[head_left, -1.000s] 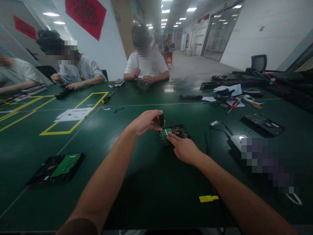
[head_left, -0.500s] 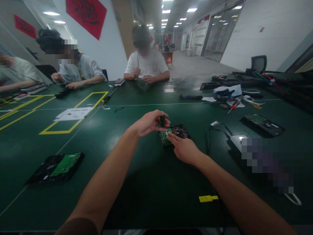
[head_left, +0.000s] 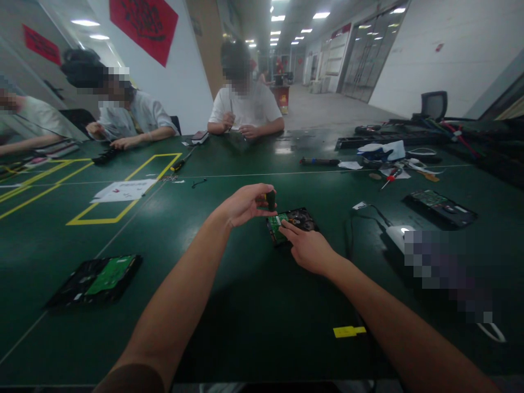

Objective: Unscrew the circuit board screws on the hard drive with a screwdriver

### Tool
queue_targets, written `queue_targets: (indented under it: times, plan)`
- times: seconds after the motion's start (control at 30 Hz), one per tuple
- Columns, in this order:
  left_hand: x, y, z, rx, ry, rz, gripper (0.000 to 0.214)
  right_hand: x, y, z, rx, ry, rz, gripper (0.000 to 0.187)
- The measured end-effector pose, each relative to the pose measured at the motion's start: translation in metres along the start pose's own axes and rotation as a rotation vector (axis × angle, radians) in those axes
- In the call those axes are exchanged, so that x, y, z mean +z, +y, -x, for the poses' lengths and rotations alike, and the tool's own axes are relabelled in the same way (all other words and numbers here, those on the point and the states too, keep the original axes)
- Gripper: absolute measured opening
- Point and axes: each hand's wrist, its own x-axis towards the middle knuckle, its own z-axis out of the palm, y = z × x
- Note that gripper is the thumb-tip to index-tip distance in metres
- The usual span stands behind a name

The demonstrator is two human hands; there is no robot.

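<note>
A black hard drive [head_left: 303, 220] with a green circuit board lies on the table in front of me. Above its left part, my left hand [head_left: 250, 204] has its fingers wrapped round a screwdriver [head_left: 271, 200] with a dark handle and a bit of yellow. The screwdriver stands upright, its shaft pointing down at the board. My right hand [head_left: 309, 248] reaches in from the right, index and middle fingers stretched out and their tips on the board close to the shaft. Its thumb and other fingers are mostly hidden.
Another hard drive [head_left: 98, 279] lies at left, and a third [head_left: 440, 207] at right. A white-ended, blurred-out device [head_left: 397, 240] with a cable lies right of my hand. A red screwdriver [head_left: 393, 176] and a yellow tag [head_left: 349, 332] are also there. Co-workers sit across the table.
My left hand's fingers have drawn in closer round the screwdriver, which has shifted very slightly left. My right hand and the hard drive stay where they were.
</note>
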Motion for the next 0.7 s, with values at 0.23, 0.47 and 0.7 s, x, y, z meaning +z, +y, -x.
queue_targets:
  times: [0.23,0.47,0.7]
  plan:
    - [-0.0003,0.0009,-0.0004,-0.047,0.013,-0.04,0.029,0.0021,0.0011,-0.0008,-0.023,0.026,0.028,0.066]
    - [-0.0004,-0.0019,-0.0029,0.005,0.036,-0.082,0.032,-0.0004,0.0,-0.0001,-0.023,0.02,0.026,0.065]
    - [0.0022,-0.001,-0.0002,-0.006,0.02,-0.058,0.03,0.0,0.0001,-0.0002,-0.021,0.02,0.024,0.066]
